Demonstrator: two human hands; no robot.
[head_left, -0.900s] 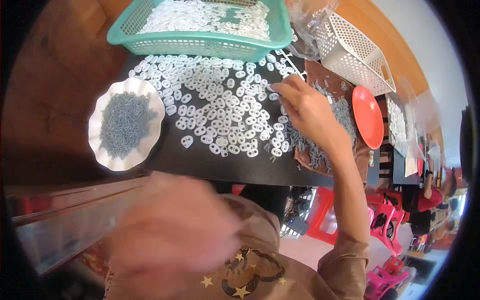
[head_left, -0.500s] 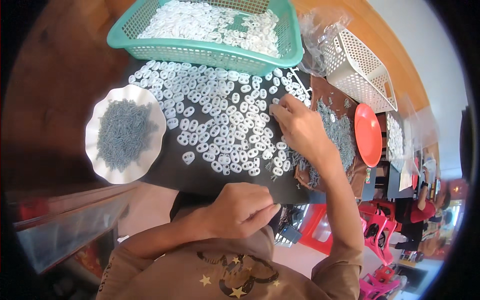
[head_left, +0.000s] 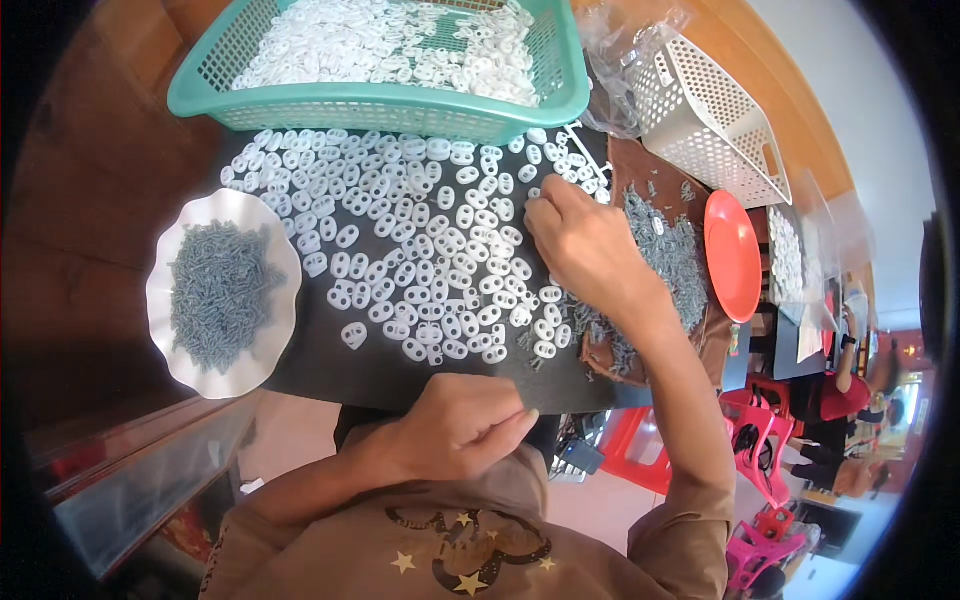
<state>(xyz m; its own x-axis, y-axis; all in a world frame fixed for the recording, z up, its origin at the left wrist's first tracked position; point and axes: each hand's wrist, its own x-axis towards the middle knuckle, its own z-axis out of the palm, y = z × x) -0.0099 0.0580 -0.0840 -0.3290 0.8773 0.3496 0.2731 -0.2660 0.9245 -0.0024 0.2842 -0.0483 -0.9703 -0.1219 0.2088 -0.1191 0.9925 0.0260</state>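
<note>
Many small white oval plastic pieces with two holes (head_left: 430, 270) lie spread over the dark table. My right hand (head_left: 583, 240) reaches over their right side with its fingers curled down and drawn together. One white piece shows right by its fingertips, but what the fingers hold, if anything, is hidden. Close to the table's front edge, my left hand (head_left: 465, 425) is closed, thumb pressed along the curled fingers; its contents cannot be seen. To the right of my right hand, a heap of small grey screw-like pieces (head_left: 668, 255) rests on a brown cloth (head_left: 715, 345).
A green basket (head_left: 370, 108) of white pieces stands at the back. At left is a white scalloped plate (head_left: 285, 335) heaped with grey pieces. A red plate (head_left: 733, 255), a white perforated basket (head_left: 710, 125) and clear plastic bags (head_left: 612, 75) sit at right. People appear far right.
The whole view has shifted slightly, moving the table's things leftward in the picture. My right hand still hovers at the pieces' right side, and my left hand stays closed.
</note>
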